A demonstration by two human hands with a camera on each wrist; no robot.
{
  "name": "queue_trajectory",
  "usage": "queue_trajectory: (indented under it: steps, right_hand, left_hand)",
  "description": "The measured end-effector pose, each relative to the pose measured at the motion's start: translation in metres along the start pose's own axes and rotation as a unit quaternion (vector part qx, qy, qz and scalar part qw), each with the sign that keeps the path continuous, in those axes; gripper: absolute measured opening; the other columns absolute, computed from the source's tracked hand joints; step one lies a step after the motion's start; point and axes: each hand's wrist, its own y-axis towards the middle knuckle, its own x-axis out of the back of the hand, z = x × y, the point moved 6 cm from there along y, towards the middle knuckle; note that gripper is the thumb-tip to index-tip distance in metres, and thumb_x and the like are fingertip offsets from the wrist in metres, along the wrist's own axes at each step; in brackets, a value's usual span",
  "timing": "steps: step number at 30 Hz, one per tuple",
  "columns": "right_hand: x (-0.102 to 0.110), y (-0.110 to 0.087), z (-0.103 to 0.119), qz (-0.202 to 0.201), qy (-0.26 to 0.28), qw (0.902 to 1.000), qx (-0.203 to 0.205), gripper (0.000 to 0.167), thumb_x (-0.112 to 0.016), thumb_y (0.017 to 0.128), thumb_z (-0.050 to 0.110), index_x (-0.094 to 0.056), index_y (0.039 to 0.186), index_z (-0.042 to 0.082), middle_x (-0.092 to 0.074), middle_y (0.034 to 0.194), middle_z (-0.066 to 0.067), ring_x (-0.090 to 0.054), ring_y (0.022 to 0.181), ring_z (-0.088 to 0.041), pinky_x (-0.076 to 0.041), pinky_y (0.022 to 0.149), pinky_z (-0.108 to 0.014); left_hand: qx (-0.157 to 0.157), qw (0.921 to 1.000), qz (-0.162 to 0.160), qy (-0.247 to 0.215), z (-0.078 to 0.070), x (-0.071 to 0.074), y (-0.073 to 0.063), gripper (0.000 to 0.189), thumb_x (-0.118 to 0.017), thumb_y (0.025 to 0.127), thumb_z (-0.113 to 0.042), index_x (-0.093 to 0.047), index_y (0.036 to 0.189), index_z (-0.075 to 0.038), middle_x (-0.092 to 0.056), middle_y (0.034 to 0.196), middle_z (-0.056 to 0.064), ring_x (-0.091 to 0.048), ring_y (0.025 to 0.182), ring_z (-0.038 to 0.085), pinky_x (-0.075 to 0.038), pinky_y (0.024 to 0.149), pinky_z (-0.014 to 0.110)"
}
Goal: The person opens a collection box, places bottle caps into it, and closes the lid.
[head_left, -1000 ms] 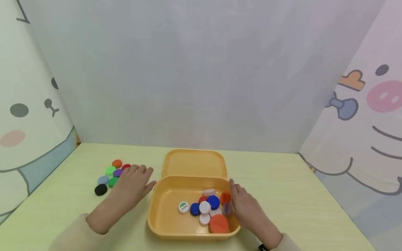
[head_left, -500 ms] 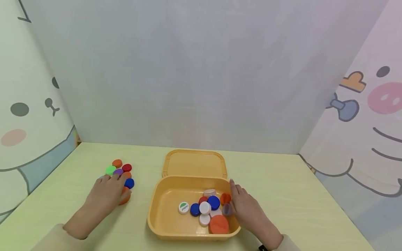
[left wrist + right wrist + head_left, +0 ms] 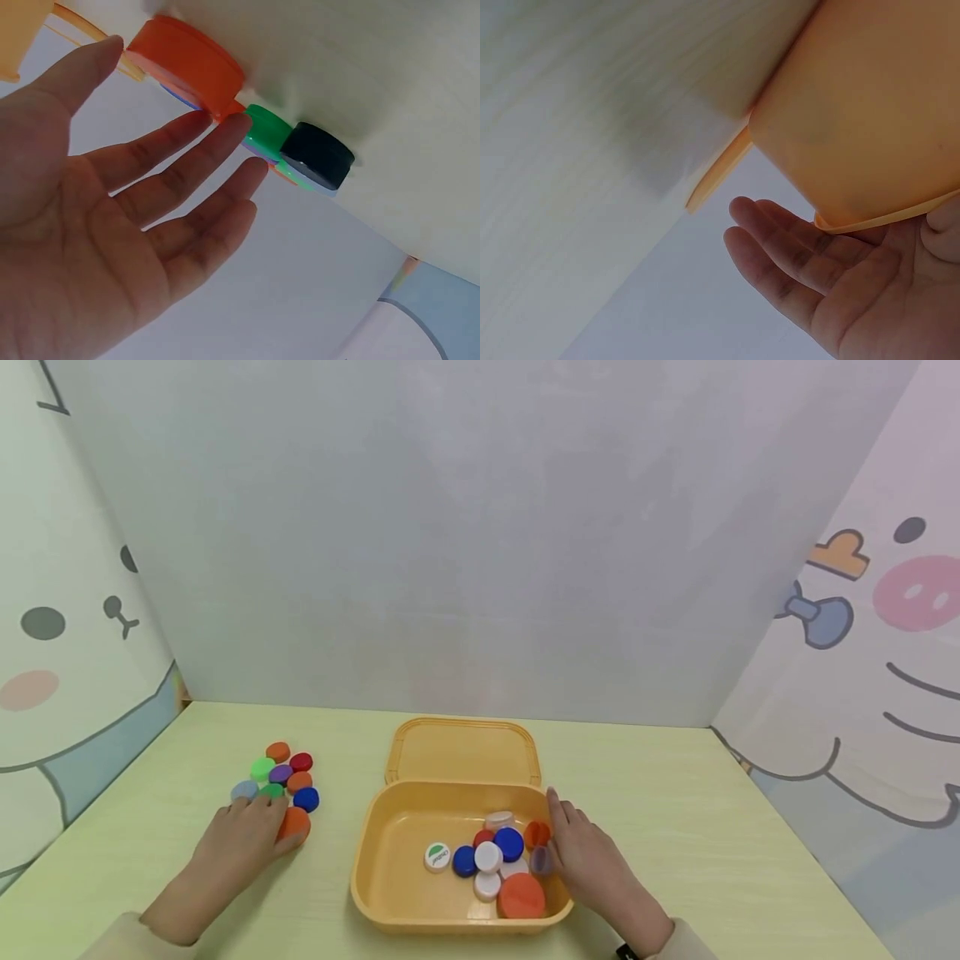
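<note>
Left hand [image 3: 234, 845]: fingers spread, at 9 o'clock of large round orange plastic cap [image 3: 298, 822]. Right hand [image 3: 594, 862]: fingers extended (thumb partly hidden), at rectangular yellow-orange plastic box's [image 3: 401, 889] 3 o'clock rim.

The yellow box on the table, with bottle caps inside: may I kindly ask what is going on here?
A person's left grip, fingers loosely spread, is beside a large orange cap near mixed-colour caps on the table; contact is hard to judge. The right grip rests at the right rim of the yellow box. Several bottle caps lie in it, and the lid is open behind.
</note>
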Motion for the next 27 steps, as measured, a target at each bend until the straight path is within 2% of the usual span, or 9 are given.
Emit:
queue_trajectory:
  steps: [5, 11, 19, 27]
  right_hand:
    - [-0.0002, 0.0004, -0.0001, -0.004, 0.001, 1.0, 0.003, 0.057, -0.052, 0.09, 0.018, -0.032, 0.138, -0.003, -0.051, 0.125, -0.017, -0.055, 0.105, -0.027, -0.05, 0.087, -0.043]
    - [-0.0003, 0.0009, 0.0002, -0.006, 0.003, 1.0, 0.004, 0.056, -0.052, 0.09, 0.018, -0.032, 0.138, -0.003, -0.051, 0.125, -0.017, -0.056, 0.105, -0.027, -0.05, 0.087, -0.042]
    - [-0.0005, 0.0006, 0.0003, -0.009, -0.001, 0.9999, 0.007, 0.056, -0.051, 0.09, 0.018, -0.033, 0.138, -0.003, -0.052, 0.124, -0.017, -0.055, 0.105, -0.027, -0.05, 0.086, -0.042]
    - [0.0, 0.0, 0.0001, -0.014, -0.003, 0.9999, 0.01, 0.055, -0.051, 0.09, 0.018, -0.033, 0.138, -0.004, -0.052, 0.123, -0.017, -0.056, 0.104, -0.027, -0.05, 0.086, -0.042]
  left_hand:
    - [-0.004, 1.0, -0.005, 0.006, 0.0014, -0.0027, -0.0016, 0.052, -0.073, 0.069, -0.044, -0.06, 0.094, 0.001, -0.059, 0.078, 0.01, -0.049, 0.067, 0.024, -0.05, 0.06, 0.043]
    - [-0.002, 0.9999, 0.01, 0.012, 0.0043, -0.0063, -0.0004, 0.051, -0.073, 0.07, -0.043, -0.059, 0.092, 0.001, -0.058, 0.077, 0.01, -0.048, 0.065, 0.024, -0.049, 0.059, 0.042]
    - [0.007, 0.9993, 0.037, 0.002, 0.0052, -0.0076, 0.0023, 0.058, -0.073, 0.07, -0.043, -0.058, 0.098, 0.005, -0.06, 0.082, 0.013, -0.05, 0.068, 0.026, -0.051, 0.063, 0.045]
    - [0.015, 0.9988, 0.043, -0.018, 0.0045, -0.005, 0.0049, 0.063, -0.075, 0.068, -0.042, -0.055, 0.102, 0.007, -0.06, 0.083, 0.013, -0.05, 0.068, 0.025, -0.051, 0.063, 0.044]
